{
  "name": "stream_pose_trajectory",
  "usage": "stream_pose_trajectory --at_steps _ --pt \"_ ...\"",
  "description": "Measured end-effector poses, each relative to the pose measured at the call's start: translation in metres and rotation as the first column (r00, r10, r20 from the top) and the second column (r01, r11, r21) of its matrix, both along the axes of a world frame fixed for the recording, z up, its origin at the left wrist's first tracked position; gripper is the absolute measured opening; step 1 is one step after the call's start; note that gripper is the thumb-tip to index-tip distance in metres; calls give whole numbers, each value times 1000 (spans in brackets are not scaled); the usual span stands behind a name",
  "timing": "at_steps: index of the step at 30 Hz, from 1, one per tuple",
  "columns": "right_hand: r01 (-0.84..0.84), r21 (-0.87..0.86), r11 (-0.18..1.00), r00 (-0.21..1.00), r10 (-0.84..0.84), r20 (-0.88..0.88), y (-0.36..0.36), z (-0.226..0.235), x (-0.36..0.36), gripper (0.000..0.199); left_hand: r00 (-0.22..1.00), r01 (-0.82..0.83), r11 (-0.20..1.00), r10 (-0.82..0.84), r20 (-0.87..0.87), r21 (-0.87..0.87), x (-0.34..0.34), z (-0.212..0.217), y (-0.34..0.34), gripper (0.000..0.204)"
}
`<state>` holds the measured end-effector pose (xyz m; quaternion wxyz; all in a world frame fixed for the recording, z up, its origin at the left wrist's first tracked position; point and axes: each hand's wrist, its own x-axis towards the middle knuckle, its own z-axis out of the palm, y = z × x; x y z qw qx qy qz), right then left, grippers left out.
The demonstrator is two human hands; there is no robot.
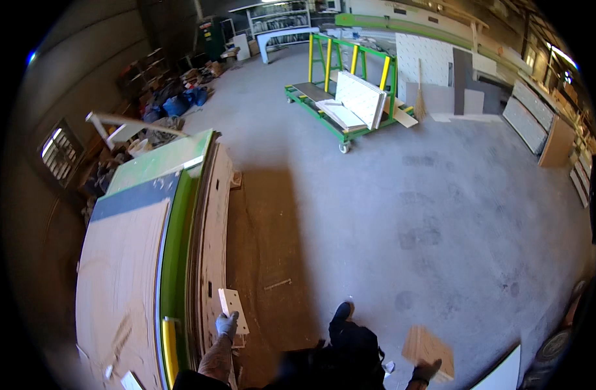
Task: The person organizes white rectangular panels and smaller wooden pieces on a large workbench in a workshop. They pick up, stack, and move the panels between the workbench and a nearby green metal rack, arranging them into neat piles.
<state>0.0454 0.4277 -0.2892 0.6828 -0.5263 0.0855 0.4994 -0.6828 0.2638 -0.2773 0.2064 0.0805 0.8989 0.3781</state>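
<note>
My left hand (pixel 227 325), in a grey glove, grips a small white board with drilled holes (pixel 233 308). This piece is tilted and sits close beside the leaning stack of large panels (pixel 213 240). At the lower right, my right hand (pixel 428 370) wears a darker glove and is closed on the edge of a wood-grain board (pixel 424 346), held low over the floor. Its fingers are partly hidden at the board's edge. My dark-clad legs and one shoe (pixel 342 311) show between the two hands.
A green and yellow panel cart (pixel 347 135) on wheels carries white boards (pixel 359 97) ahead. A broom (pixel 420 97) stands against panels behind it. More boards (pixel 529 117) lean at the right, a white panel (pixel 502 372) lies near lower right. Assorted clutter (pixel 174 104) lines the left wall.
</note>
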Motion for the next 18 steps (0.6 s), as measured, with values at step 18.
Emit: stream_pose_trajectory --at_steps 18 --pt "-319 304 898 947 317 57 828 35 -448 66 980 147 900 -78 181 -411 -402 -91 692 46"
